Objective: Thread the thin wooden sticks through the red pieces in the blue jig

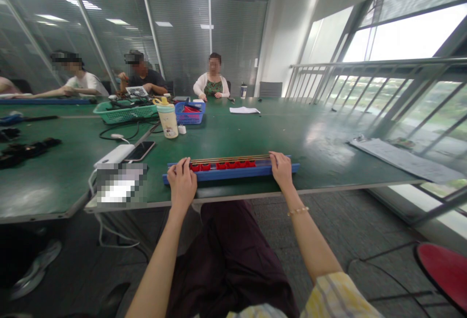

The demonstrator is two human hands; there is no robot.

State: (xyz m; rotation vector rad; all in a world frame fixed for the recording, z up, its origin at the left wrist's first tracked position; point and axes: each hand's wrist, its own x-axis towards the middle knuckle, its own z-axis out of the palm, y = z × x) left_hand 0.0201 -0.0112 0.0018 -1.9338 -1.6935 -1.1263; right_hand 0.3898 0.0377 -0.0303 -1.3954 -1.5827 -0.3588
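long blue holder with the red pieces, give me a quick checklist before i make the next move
1. Blue holder resting on the green table: ok.
2. Left hand at the holder's left end, right hand near its right end: ok.
3. Red pieces evenly spaced: not ok, a gap shows left of the middle.
4. Thin strips running lengthwise between the hands: ok.
5. Strips firmly gripped at both ends: cannot tell.
6. Black phone apart from the holder: ok.
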